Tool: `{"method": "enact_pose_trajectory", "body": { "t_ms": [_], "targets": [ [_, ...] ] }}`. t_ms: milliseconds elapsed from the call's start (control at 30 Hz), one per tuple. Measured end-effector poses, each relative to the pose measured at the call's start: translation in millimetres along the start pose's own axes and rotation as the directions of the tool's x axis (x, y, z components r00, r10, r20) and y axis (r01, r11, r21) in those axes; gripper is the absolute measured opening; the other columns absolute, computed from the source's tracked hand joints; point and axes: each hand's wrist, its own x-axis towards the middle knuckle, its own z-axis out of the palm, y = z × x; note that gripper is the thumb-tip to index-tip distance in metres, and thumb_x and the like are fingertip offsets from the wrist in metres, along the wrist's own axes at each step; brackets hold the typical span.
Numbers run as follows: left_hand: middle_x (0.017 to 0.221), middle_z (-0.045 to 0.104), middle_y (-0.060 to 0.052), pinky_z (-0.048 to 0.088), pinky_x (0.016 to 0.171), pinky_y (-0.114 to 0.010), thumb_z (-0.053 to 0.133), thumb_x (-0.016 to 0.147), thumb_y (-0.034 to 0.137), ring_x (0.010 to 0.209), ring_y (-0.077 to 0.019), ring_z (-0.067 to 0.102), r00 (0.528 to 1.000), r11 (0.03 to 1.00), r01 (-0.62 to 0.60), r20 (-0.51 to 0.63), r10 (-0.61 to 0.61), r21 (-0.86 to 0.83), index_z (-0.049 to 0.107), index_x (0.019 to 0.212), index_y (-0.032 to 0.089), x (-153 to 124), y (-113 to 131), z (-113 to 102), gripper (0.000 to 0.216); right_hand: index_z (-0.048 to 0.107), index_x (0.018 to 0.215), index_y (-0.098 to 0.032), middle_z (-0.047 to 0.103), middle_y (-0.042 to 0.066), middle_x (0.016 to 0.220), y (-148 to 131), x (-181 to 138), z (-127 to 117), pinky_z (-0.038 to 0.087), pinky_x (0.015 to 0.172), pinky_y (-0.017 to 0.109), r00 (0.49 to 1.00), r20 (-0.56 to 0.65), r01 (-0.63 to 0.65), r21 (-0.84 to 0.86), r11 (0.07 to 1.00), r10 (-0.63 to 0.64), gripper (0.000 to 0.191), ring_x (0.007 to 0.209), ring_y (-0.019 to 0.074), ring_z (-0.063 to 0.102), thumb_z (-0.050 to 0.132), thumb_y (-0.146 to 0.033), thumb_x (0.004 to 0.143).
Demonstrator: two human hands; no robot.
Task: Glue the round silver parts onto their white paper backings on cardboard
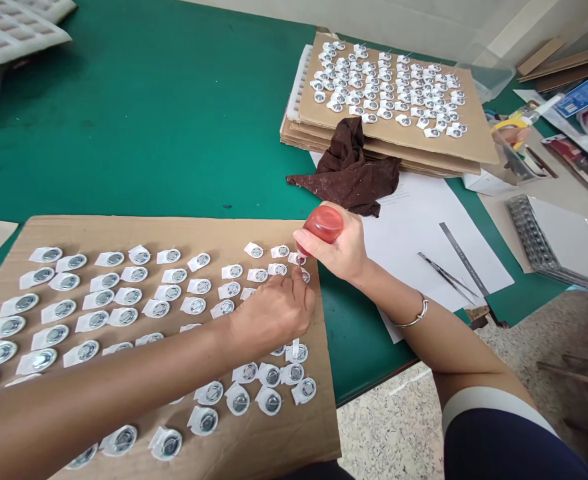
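Note:
My right hand (341, 247) is wrapped round a translucent red squeeze bottle (325, 224), held tilted with its lower end over a small white-tabbed round piece near the cardboard's (274, 460) upper right corner. My left hand (281, 303) rests low over the same corner, its fingers bent and the index fingertip beside that piece. Whether the left fingers pinch anything is hidden. Around both hands lie many small round silvery pieces (193, 305) with white tabs, set in loose rows on the cardboard. My left forearm covers some of them.
Behind, a stack of cardboard sheets (479, 150) carries more such pieces, with a brown cloth (349, 167) against its front. Tweezers (444, 272) and a ruler (464, 260) lie on white paper at right. White trays (14, 33) stand at the far left of the green table (174, 133).

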Motion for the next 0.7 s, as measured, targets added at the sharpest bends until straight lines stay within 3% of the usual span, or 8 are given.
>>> {"method": "enact_pose_trajectory", "body": {
  "t_ms": [700],
  "targets": [
    [0.093,0.065,-0.029,0.049,0.051,-0.032,0.040,0.074,-0.004,0.061,-0.0241,0.064,0.999,1.000,0.017,-0.040,-0.016,0.005,0.057,0.084,0.001,0.9,-0.6,0.2,0.020,0.051,0.067,-0.020,0.058,0.002,0.066,3.5,0.7,-0.1,0.048,0.065,0.032,0.999,-0.002,-0.047,-0.006,0.999,0.047,0.031,0.063,0.0153,0.053,0.064,-0.047,0.076]
  ]
}}
